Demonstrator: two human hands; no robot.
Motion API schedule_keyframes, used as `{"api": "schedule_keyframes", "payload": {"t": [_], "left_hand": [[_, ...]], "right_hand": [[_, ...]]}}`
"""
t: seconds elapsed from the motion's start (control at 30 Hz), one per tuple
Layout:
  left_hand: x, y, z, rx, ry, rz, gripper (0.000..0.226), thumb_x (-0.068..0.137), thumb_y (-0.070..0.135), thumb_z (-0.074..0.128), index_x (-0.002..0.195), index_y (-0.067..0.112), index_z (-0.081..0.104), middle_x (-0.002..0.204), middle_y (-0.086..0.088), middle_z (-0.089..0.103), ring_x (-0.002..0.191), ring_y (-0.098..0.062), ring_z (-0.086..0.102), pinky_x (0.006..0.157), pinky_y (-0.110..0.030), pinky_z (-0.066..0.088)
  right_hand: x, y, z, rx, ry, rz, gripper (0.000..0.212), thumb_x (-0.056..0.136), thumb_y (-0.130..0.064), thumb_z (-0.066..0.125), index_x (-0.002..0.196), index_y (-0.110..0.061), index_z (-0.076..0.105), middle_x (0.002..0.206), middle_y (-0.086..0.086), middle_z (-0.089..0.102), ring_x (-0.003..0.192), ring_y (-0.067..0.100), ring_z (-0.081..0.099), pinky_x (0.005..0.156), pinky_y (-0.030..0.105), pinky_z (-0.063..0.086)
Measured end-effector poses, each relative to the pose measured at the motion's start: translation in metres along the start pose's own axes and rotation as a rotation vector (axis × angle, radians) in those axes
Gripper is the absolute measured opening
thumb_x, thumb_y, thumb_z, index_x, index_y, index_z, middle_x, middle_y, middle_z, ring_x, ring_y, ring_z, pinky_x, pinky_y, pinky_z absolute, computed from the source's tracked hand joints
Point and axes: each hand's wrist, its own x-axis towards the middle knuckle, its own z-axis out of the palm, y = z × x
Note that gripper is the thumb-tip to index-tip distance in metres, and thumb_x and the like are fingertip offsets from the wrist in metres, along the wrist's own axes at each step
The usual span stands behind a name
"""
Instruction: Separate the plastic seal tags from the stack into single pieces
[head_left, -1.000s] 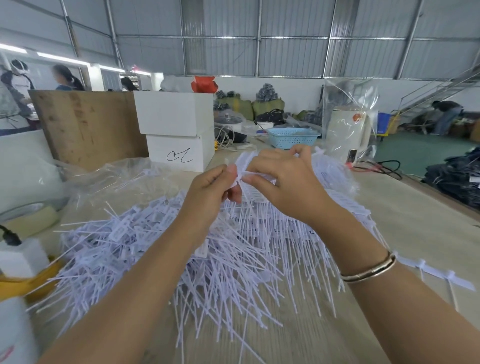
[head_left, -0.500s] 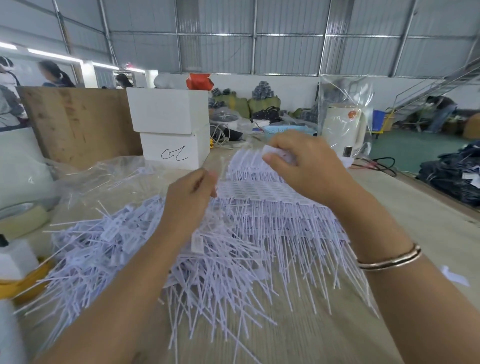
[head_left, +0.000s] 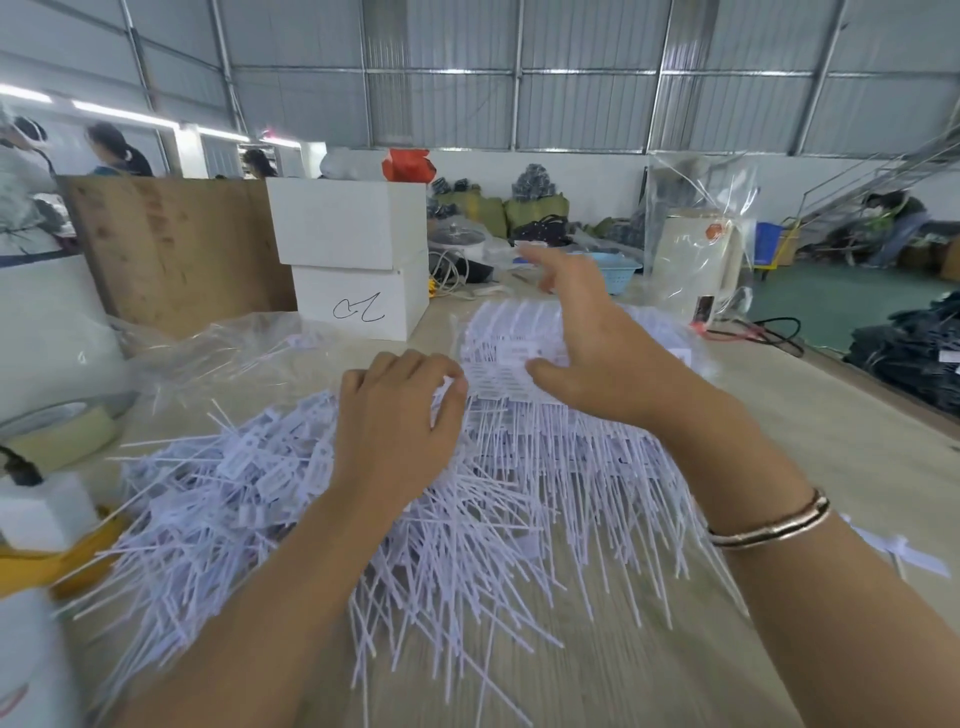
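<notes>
A stack of joined white plastic seal tags (head_left: 514, 358) lies on the wooden table (head_left: 831, 415), its thin tails fanning toward me. Left of it spreads a loose heap of single white tags (head_left: 249, 483). My left hand (head_left: 400, 426) rests on the near left edge of the stack with curled fingers pinching a tag. My right hand (head_left: 597, 338) hovers over the stack's right side, fingers spread and straight, thumb touching the top tags. A gold bracelet circles my right wrist.
Two stacked white boxes (head_left: 353, 254) and a wooden board (head_left: 176, 249) stand behind the heap. A clear plastic bag (head_left: 223, 348), a tape roll (head_left: 57, 426), a blue basket (head_left: 618, 273) and a bagged white appliance (head_left: 701, 260) ring the work area. People stand far left.
Both hands have come down from the raised bunch of tags. My right hand let go and opened over the stack; my left hand moved down onto its near left edge.
</notes>
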Motion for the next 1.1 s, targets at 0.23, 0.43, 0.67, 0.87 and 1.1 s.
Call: {"api": "schedule_keyframes", "payload": {"t": [0.23, 0.43, 0.67, 0.87, 1.1], "left_hand": [[-0.004, -0.003, 0.009, 0.025, -0.167, -0.019, 0.038, 0.096, 0.034, 0.037, 0.124, 0.029, 0.062, 0.112, 0.011, 0.058, 0.105, -0.015, 0.048, 0.087, -0.032, 0.027], [0.002, 0.018, -0.005, -0.676, -0.056, -0.139, 0.034, 0.091, 0.047, 0.045, 0.074, 0.021, 0.059, 0.056, 0.006, 0.053, 0.048, -0.006, 0.044, 0.051, -0.017, 0.030], [0.000, 0.009, -0.001, -0.608, -0.009, -0.180, 0.045, 0.091, 0.045, 0.048, 0.066, 0.008, 0.051, 0.054, -0.013, 0.053, 0.044, -0.016, 0.043, 0.050, -0.035, 0.038], [0.001, 0.003, 0.001, -0.411, -0.022, -0.109, 0.039, 0.093, 0.040, 0.048, 0.060, 0.021, 0.041, 0.044, 0.005, 0.035, 0.043, -0.019, 0.039, 0.049, -0.031, 0.031], [0.005, 0.007, -0.005, -0.912, -0.198, -0.471, 0.041, 0.096, 0.038, 0.048, 0.061, 0.021, 0.061, 0.050, 0.008, 0.057, 0.047, -0.004, 0.045, 0.044, -0.011, 0.035]], "right_hand": [[0.003, 0.002, -0.012, 0.035, 0.012, -0.027, 0.076, 0.078, -0.009, 0.063, 0.139, -0.030, 0.023, 0.119, -0.011, 0.027, 0.085, -0.007, 0.039, 0.073, 0.011, 0.035], [0.001, -0.015, 0.026, 0.114, -0.175, -0.077, 0.066, 0.086, -0.020, 0.063, 0.140, -0.025, 0.025, 0.119, -0.012, 0.029, 0.089, -0.010, 0.039, 0.073, 0.008, 0.036], [0.002, -0.003, 0.020, -0.204, -0.291, 0.044, 0.032, 0.093, -0.041, 0.052, 0.116, -0.019, 0.059, 0.107, -0.005, 0.061, 0.099, 0.013, 0.053, 0.092, 0.037, 0.036], [0.000, 0.004, 0.030, 0.000, -0.280, 0.106, 0.015, 0.090, -0.035, 0.060, 0.096, -0.024, 0.068, 0.088, -0.004, 0.068, 0.086, 0.016, 0.061, 0.087, 0.041, 0.045], [0.001, 0.002, 0.041, 0.061, -0.034, -0.004, 0.008, 0.088, -0.021, 0.065, 0.081, -0.018, 0.065, 0.071, -0.011, 0.050, 0.068, 0.011, 0.046, 0.080, 0.041, 0.033]]}}
